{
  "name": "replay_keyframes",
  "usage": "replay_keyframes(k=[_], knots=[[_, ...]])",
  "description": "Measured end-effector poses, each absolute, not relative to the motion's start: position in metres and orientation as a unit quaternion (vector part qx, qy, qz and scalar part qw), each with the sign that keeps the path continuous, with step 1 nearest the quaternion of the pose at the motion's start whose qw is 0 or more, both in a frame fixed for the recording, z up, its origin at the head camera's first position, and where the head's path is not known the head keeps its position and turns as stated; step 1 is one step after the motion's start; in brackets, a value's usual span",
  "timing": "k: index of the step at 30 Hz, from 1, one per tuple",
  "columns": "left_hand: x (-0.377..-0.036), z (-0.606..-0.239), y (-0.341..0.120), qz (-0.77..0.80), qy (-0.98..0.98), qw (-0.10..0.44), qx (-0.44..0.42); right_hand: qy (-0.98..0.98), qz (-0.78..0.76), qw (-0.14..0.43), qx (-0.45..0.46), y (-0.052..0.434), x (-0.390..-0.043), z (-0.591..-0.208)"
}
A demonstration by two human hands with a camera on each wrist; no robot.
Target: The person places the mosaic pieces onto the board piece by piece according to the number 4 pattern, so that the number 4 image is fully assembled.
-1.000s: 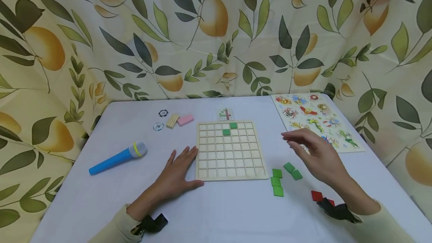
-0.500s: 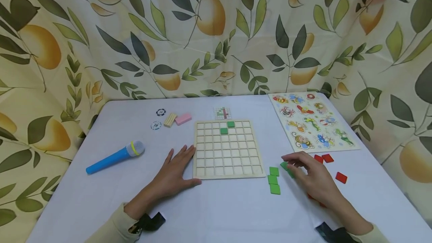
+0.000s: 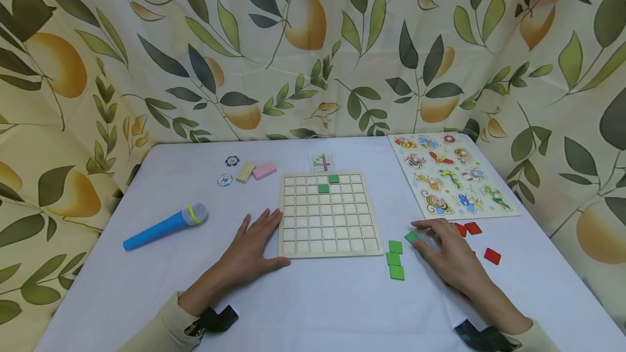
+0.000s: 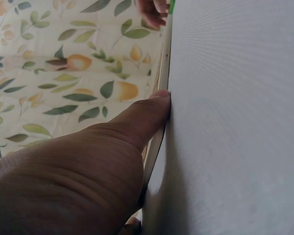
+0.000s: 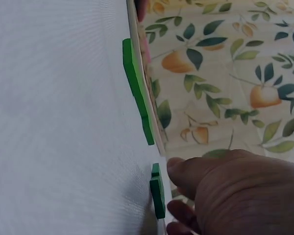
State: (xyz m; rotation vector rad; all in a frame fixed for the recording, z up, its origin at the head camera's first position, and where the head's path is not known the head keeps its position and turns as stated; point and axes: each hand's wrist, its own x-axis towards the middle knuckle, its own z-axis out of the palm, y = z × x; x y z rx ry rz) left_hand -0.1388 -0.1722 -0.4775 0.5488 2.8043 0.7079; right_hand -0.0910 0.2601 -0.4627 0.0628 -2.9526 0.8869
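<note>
The counter, draped in pale cloth, carries everything, and the biggest piece on it is the wooden grid board, sitting square in front of the person. Two green tiles already sit in its upper rows. The left hand lies flat with fingers spread and released against the board's left edge, probably to keep it from sliding. Off to the right lies an insect puzzle board; to the left, a blue toy microphone, with poker chips and small blocks behind it.

The right hand rests on a loose green tile just right of the board, fingertips on it; I judge them closing to pick it up. Three more green tiles lie in a column beside it, and red tiles lie scattered past the hand.

The right wrist view shows the thumb against that tile's edge, hidden from the head view. The left wrist view shows the left thumb touching the board's rim.
</note>
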Motion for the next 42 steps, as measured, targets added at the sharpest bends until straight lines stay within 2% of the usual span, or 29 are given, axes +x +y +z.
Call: replay_keyframes(k=[7, 17, 42], knots=[[-0.139, -0.482, -0.172, 0.242, 0.948, 0.094, 0.186, -0.958, 0.284, 0.004, 0.040, 0.259, -0.093, -0.465], [-0.139, -0.478, -0.172, 0.238, 0.949, 0.088, 0.185, -0.963, 0.249, 0.022, 0.100, 0.250, -0.093, -0.466], [-0.139, -0.479, -0.171, 0.226, 0.952, 0.093, 0.187, -0.970, 0.215, 0.017, 0.111, 0.233, -0.090, -0.453]])
